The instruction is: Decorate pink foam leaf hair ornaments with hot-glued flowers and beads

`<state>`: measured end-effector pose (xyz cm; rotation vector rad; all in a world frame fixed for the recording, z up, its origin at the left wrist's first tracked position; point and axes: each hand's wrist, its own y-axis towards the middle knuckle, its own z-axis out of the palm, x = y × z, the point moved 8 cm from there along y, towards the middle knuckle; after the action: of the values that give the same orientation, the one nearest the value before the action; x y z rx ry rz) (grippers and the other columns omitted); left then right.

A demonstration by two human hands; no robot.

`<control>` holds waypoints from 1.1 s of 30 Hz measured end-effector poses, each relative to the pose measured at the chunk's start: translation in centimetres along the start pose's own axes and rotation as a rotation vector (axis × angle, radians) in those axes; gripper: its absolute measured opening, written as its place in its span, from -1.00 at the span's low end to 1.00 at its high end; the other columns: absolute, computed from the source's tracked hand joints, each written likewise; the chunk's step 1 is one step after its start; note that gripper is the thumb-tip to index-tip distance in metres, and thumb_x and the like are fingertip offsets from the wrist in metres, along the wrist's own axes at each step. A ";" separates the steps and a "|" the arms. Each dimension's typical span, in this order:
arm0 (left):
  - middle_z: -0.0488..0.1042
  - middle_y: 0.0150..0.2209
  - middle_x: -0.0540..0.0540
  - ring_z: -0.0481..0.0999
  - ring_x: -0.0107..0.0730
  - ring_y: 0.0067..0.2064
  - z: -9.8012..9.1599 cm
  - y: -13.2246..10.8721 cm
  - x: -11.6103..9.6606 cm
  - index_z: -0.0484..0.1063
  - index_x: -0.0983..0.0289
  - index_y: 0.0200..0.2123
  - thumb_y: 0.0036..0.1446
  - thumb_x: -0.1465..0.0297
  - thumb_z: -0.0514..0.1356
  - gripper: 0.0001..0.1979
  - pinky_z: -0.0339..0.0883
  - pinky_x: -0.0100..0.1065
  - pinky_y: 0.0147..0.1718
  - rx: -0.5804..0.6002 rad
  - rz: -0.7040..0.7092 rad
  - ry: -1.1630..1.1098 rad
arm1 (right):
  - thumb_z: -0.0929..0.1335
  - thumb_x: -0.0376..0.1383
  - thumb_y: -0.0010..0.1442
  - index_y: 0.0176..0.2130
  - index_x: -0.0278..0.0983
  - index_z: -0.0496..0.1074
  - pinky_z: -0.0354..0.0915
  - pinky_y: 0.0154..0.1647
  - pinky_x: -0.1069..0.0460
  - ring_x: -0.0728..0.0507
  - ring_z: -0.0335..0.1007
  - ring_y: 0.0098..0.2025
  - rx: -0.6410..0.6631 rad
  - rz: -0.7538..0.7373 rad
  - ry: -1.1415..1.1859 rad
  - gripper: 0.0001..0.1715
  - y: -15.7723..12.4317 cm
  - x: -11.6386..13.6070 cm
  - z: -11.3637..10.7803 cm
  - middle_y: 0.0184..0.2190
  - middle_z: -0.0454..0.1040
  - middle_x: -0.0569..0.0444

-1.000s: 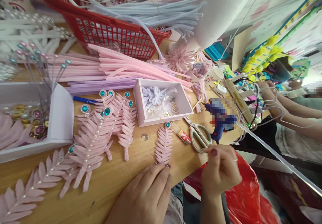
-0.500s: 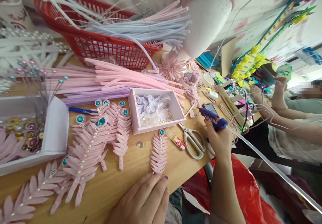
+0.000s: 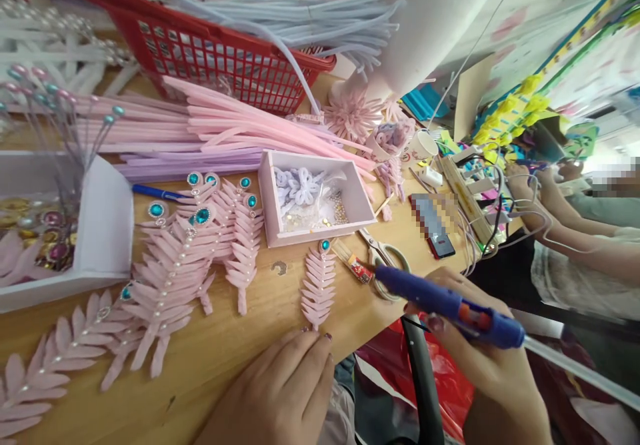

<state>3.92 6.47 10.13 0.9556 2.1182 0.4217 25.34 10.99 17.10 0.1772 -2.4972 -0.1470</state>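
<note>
My right hand (image 3: 493,358) is wrapped round a blue hot glue gun (image 3: 450,306), its nozzle pointing left over the scissors. A long clear glue stick (image 3: 580,365) runs out of its back end. At the table's front edge my left hand (image 3: 285,385) has its fingers closed together over the lower end of a pink fuzzy leaf (image 3: 319,285). That leaf lies flat, with pearl beads along its middle and a teal gem at its tip; its stem end is hidden under my fingers. Several similar pink leaves (image 3: 167,291) lie in a heap to the left.
A white box (image 3: 320,231) of beads and scissors (image 3: 393,261) lie beyond the leaf. Pink chenille stems (image 3: 250,128) lie before a red basket (image 3: 225,65). A phone (image 3: 433,225) and power strip (image 3: 470,198) are at right, near another person's arms (image 3: 575,231).
My right hand has brought the glue gun from beside the phone toward me and lower, nearer the camera. My left hand stays at the leaf's end. The view has shifted slightly.
</note>
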 end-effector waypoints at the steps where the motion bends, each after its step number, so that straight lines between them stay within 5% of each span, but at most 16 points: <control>1: 0.66 0.01 0.02 0.59 -0.33 0.04 0.0 0.0 0.0 0.61 0.31 -0.05 0.46 0.60 0.00 -0.64 0.40 -0.37 0.16 0.013 0.004 0.002 | 0.42 0.03 0.34 -0.40 -0.23 0.51 0.32 -0.53 0.04 -0.09 0.41 -0.50 0.049 -0.054 -0.001 -0.55 0.0 0.8 0.6 -0.50 0.48 0.08; 7: 0.66 0.02 0.05 0.57 -0.29 0.07 -0.2 0.1 0.0 0.61 0.33 -0.03 0.48 0.58 -0.04 -0.61 0.42 -0.35 0.16 0.056 0.027 0.016 | 0.33 0.09 0.42 -0.35 -0.21 0.42 0.27 -0.51 0.04 -0.07 0.33 -0.48 0.197 -0.201 -0.023 -0.51 -0.3 2.6 3.1 -0.53 0.45 0.13; 33: 0.66 0.00 0.05 0.56 -0.31 0.05 -0.1 0.3 0.1 0.61 0.32 -0.09 0.53 0.55 -0.10 -0.56 0.37 -0.34 0.13 0.043 0.019 0.013 | 0.33 0.01 0.45 -0.33 -0.20 0.36 0.23 -0.45 0.04 -0.08 0.30 -0.45 0.229 -0.193 -0.088 -0.59 -0.6 2.2 4.2 -0.52 0.42 0.15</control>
<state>3.93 6.78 10.30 1.0009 2.1386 0.3944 21.12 10.33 14.95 0.5177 -2.5775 0.0548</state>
